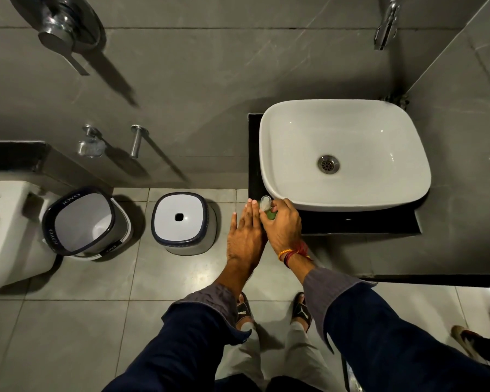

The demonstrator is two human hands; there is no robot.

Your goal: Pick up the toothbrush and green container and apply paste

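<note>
My right hand (284, 225) is closed around a small green container (271, 215) at the front left corner of the black counter (365, 223). The container's pale flip cap (265, 201) stands open above my fingers. My left hand (245, 233) lies flat, back up, fingers straight and together, touching the right hand's left side. Its fingertips reach the container's cap. No toothbrush shows in the view; whatever lies under my left palm is hidden.
A white basin (294, 190) sits on the counter right behind my hands, with a wall tap (386, 24) above it. On the floor to the left stand a white stool (181, 219), a bucket (79, 222) and a toilet (0, 236). Someone's shoe (470, 340) is at the right.
</note>
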